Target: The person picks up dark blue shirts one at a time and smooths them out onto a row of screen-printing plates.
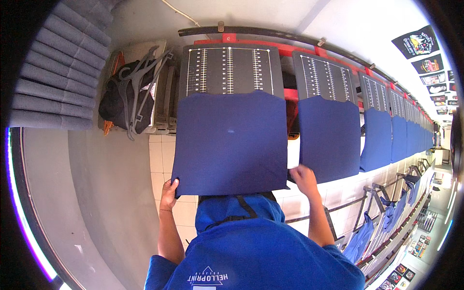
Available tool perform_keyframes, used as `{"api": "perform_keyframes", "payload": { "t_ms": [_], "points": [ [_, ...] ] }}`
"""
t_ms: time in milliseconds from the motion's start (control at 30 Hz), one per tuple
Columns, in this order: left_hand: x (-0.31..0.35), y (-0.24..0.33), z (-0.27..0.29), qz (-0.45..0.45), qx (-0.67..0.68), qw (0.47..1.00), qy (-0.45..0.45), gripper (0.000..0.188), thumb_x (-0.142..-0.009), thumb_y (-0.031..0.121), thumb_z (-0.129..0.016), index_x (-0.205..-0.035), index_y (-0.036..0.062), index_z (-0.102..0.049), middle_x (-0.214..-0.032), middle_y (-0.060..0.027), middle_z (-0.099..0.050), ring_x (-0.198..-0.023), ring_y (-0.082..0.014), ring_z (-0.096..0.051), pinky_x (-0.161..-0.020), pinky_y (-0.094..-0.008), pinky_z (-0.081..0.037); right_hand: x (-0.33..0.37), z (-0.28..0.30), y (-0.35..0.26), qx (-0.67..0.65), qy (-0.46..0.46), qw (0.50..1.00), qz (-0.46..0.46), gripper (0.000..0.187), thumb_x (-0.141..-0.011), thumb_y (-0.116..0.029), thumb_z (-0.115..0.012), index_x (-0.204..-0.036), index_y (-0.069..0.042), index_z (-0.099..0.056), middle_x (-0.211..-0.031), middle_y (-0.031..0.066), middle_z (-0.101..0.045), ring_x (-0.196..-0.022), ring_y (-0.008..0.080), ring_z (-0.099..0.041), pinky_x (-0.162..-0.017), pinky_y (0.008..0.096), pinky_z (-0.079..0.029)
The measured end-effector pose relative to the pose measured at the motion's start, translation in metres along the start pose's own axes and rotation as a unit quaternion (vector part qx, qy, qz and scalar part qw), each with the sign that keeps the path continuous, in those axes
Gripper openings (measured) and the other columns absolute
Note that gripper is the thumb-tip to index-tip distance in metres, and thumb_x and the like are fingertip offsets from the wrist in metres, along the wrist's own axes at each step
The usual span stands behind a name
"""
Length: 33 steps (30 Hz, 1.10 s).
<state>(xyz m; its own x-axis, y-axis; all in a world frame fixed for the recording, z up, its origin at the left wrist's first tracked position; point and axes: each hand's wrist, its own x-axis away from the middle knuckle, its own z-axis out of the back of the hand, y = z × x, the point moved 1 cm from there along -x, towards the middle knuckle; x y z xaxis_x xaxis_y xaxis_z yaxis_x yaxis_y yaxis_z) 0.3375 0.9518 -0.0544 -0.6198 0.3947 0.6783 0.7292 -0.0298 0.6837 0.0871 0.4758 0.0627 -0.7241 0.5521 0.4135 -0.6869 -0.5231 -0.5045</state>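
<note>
A navy blue T-shirt (230, 145) is drawn over the near part of a black printing board (244, 72) marked with white scales. My left hand (168, 194) pinches the shirt's near left corner, its thumb lying on top of the cloth. At the near right corner, my right hand (304, 181) is closed, its fingers curled around the shirt's dark edge; they are slightly blurred. Between the two hands the cloth lies mostly flat, and the far part of the board is bare.
To the right, a second board (326, 72) carries another navy shirt (328, 140), with several more in a row beyond. A red frame (285, 47) runs behind them. A black bag with grey straps (130, 96) sits at left, near a grey curtain (63, 72). Blue garments (360, 237) hang at lower right.
</note>
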Motion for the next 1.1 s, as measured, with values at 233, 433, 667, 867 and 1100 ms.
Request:
{"api": "perform_keyframes", "payload": {
  "t_ms": [233,433,667,867,1100],
  "points": [
    [-0.01,-0.006,0.01,0.017,-0.012,1.0,-0.013,0.035,-0.098,0.033,-0.068,-0.115,0.0021,-0.068,-0.106,-0.0039,-0.072,-0.093,-0.0122,-0.067,-0.087,-0.0298,-0.054,-0.118,-0.044,-0.118,0.228,0.001,0.873,0.432,0.067,-0.095,-0.047,-0.06,-0.147,-0.007,-0.046,-0.157,0.0164,-0.04,-0.148,0.0354,-0.032,-0.122,0.0519,-0.024],
    [-0.044,-0.001,0.001,0.088,-0.086,0.992,-0.041,0.071,-0.103,0.062,-0.039,-0.131,0.0002,-0.06,-0.121,-0.008,-0.068,-0.108,-0.0184,-0.064,-0.096,-0.0341,-0.051,-0.14,-0.057,-0.197,0.268,0.054,0.911,0.31,0.078,-0.093,-0.05,-0.057,-0.143,0.008,-0.041,-0.154,0.0264,-0.039,-0.147,0.0417,-0.031,-0.12,0.0556,-0.025],
    [-0.148,0.108,-0.096,0.016,0.068,0.993,-0.099,0.074,-0.102,0.062,-0.04,-0.144,0.0024,-0.05,-0.143,-0.0119,-0.057,-0.13,-0.0238,-0.054,-0.109,-0.0394,-0.043,-0.12,-0.095,-0.173,0.207,-0.097,0.797,0.559,0.08,-0.091,-0.057,-0.059,-0.151,-0.008,-0.039,-0.155,0.0188,-0.04,-0.147,0.0371,-0.033,-0.121,0.0532,-0.024],
    [-0.197,0.161,-0.102,-0.069,0.03,0.996,-0.044,0.044,-0.1,0.038,-0.065,-0.128,0.0046,-0.06,-0.122,-0.0066,-0.067,-0.112,-0.0182,-0.062,-0.1,-0.035,-0.048,-0.164,-0.091,-0.247,0.172,0.064,0.923,0.337,0.074,-0.086,-0.041,-0.062,-0.138,0.009,-0.043,-0.142,0.0265,-0.048,-0.139,0.0425,-0.039,-0.117,0.0535,-0.029],
    [-0.195,0.19,-0.096,-0.133,-0.132,0.982,-0.022,0.026,-0.095,0.019,-0.072,-0.114,0.0034,-0.064,-0.099,-0.0034,-0.07,-0.089,-0.0122,-0.063,-0.084,-0.0292,-0.051,-0.064,-0.149,-0.197,0.12,-0.179,0.815,0.538,0.085,-0.09,-0.054,-0.06,-0.151,-0.001,-0.036,-0.155,0.0222,-0.038,-0.146,0.0365,-0.034,-0.122,0.0525,-0.024]
  ]
}}
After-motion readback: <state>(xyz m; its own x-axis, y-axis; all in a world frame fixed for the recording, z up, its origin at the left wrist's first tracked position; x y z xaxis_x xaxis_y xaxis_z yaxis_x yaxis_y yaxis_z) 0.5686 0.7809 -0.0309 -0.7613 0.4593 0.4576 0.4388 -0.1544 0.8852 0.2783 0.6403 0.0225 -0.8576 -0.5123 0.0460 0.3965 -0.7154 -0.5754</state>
